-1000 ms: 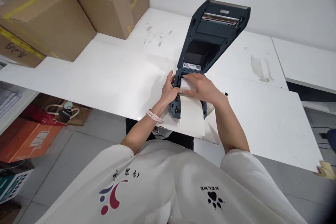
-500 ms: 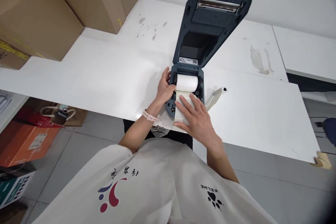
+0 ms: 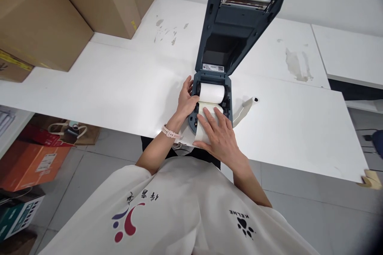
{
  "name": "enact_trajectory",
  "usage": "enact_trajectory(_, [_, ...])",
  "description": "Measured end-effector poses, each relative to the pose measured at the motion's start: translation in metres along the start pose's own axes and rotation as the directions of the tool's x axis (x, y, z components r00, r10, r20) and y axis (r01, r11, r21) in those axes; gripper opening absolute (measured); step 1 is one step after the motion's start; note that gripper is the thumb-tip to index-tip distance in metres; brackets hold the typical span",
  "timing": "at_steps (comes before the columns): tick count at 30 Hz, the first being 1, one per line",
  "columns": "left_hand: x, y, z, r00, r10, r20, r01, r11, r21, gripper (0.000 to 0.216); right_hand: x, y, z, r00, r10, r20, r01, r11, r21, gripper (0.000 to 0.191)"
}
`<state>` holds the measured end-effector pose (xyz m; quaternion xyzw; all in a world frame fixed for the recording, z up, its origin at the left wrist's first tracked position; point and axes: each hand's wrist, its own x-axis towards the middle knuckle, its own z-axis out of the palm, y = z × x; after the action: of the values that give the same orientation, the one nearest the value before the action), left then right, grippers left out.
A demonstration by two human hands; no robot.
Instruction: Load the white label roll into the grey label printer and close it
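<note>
A dark label printer [image 3: 208, 77] stands on the white table with its lid [image 3: 237, 22] raised. Inside lies a white label roll [image 3: 212, 93], and its strip [image 3: 201, 132] runs forward over the printer's front. My left hand [image 3: 186, 102] grips the printer's left side, with the thumb over the inner edge near the roll and the other fingers outside, partly hidden. Spread flat across the strip is my right hand [image 3: 220, 137], fingers stretched out and pressing on the paper. To the right of the printer, a small rolled strip of paper [image 3: 247, 105] trails on the table.
Cardboard boxes [image 3: 38, 20] are stacked on the table [image 3: 128, 75] at the left back. An orange box [image 3: 36, 163] and a bag stand low at the left, beyond the table's front edge. A corner guard [image 3: 371, 179] covers the right front corner.
My right hand has slid slightly left and forward on the strip, which lies a little further left under it. The left hand keeps its place on the printer.
</note>
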<state>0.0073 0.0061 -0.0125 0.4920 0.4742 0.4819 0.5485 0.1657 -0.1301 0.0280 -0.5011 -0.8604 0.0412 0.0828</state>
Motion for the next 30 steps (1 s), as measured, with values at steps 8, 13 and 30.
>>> enact_trajectory(8, [-0.003, 0.002, 0.001, 0.999, -0.01, -0.031, 0.01, 1.0, 0.012, 0.097, -0.002, 0.001, 0.004, 0.987, -0.078, -0.139, 0.066, 0.994, -0.092, 0.093])
enact_trajectory(13, [-0.003, 0.006, 0.0, 0.999, -0.032, 0.001, 0.032, 0.999, -0.006, 0.094, -0.002, 0.001, 0.001, 0.989, -0.08, -0.125, 0.068, 0.992, -0.103, 0.088])
enact_trajectory(30, [-0.1, 0.014, -0.017, 0.936, -0.231, 0.266, 0.286, 0.939, -0.191, 0.103, -0.003, 0.003, 0.007, 0.994, -0.043, -0.104, 0.045, 0.999, 0.016, 0.091])
